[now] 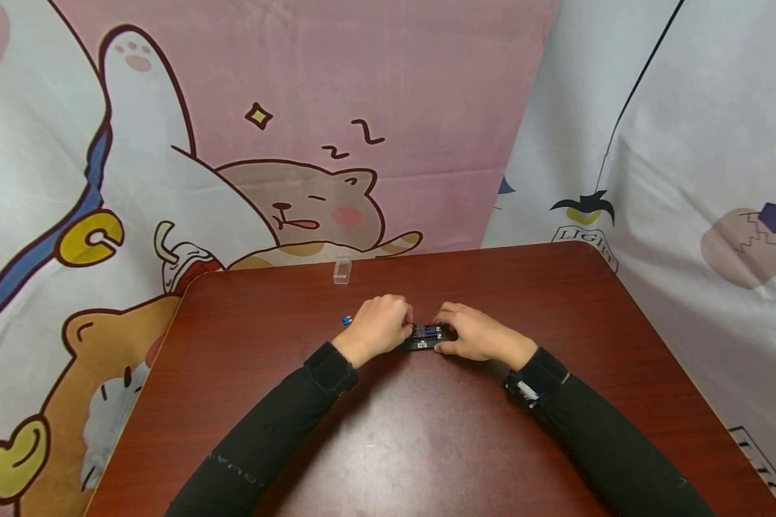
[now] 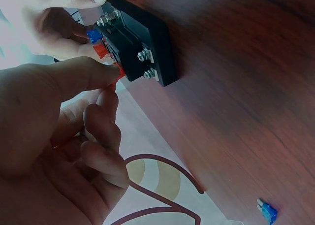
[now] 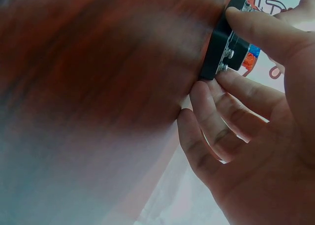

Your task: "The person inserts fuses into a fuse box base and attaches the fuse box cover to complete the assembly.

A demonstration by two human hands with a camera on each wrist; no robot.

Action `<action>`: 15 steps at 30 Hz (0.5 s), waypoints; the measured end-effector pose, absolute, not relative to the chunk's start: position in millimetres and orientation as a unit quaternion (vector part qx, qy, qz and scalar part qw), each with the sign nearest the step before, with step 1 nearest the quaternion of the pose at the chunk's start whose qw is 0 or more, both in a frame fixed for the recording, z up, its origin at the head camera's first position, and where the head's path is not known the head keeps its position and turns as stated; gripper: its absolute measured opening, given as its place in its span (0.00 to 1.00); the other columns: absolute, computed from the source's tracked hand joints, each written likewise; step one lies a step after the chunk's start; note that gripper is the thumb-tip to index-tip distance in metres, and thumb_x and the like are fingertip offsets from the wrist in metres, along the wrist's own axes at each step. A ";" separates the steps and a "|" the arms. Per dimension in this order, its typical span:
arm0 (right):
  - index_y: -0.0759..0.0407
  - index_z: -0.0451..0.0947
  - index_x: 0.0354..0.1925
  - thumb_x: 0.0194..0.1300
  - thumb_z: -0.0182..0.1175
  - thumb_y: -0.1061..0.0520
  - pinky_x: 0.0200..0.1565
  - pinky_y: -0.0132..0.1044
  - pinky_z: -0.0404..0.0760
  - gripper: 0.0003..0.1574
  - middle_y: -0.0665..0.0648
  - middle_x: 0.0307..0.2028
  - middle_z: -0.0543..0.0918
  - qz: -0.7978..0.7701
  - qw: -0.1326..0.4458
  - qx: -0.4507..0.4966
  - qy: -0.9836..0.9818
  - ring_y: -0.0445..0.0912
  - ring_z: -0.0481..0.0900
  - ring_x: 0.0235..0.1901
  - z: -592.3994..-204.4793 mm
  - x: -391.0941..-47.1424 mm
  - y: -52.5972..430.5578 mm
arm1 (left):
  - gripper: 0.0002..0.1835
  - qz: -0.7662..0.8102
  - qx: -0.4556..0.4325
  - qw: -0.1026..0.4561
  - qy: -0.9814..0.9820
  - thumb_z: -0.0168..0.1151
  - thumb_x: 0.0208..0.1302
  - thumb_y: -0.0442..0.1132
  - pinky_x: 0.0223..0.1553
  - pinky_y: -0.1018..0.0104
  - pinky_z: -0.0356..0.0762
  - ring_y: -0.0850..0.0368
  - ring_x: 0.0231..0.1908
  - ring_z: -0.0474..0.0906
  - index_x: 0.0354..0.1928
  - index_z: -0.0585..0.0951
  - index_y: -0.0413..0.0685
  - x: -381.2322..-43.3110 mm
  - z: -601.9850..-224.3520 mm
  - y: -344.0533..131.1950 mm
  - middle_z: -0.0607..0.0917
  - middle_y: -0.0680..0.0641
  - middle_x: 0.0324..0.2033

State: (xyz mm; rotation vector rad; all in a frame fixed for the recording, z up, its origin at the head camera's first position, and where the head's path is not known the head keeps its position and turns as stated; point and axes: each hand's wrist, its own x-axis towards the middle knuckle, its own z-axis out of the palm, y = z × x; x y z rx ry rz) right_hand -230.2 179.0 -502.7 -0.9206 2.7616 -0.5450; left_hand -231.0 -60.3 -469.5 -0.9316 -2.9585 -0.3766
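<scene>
A black fuse block point(image 1: 422, 345) with metal screw terminals lies on the table between both hands. Red point(image 2: 101, 50) and blue blade fuses point(image 2: 93, 36) sit along its raised middle. At one end of the row, my left hand point(image 1: 376, 328) pinches a red blade fuse point(image 2: 120, 72) between thumb and index finger; the fuse's lower part is hidden at the block. My right hand point(image 1: 478, 334) grips the block's other end, with the thumb point(image 3: 241, 19) on its near side and fingers on the far side.
A loose blue blade fuse point(image 1: 346, 320) lies on the brown table point(image 1: 375, 445), left of my left hand. Near the back edge stands a small clear plastic case point(image 1: 342, 271). Printed cloth point(image 1: 427, 108) hangs behind the table.
</scene>
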 end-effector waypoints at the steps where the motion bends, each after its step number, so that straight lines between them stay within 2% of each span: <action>1: 0.55 0.82 0.60 0.65 0.72 0.42 0.49 0.45 0.80 0.31 0.50 0.50 0.79 -0.183 0.090 -0.309 0.929 0.45 0.76 0.44 -502.9 -230.2 178.9 | 0.05 -0.118 -0.298 0.009 -0.947 0.70 0.68 0.44 0.33 0.57 0.84 0.57 0.31 0.83 0.36 0.90 0.53 -230.7 -469.5 -60.5 0.87 0.52 0.34; 15: 0.54 0.82 0.59 0.64 0.73 0.43 0.49 0.45 0.79 0.30 0.49 0.49 0.79 -0.191 0.087 -0.307 0.928 0.45 0.76 0.44 -503.6 -229.5 179.2 | 0.06 -0.111 -0.307 0.016 -0.945 0.70 0.66 0.42 0.34 0.57 0.84 0.58 0.30 0.81 0.31 0.90 0.53 -231.1 -469.2 -55.8 0.86 0.53 0.31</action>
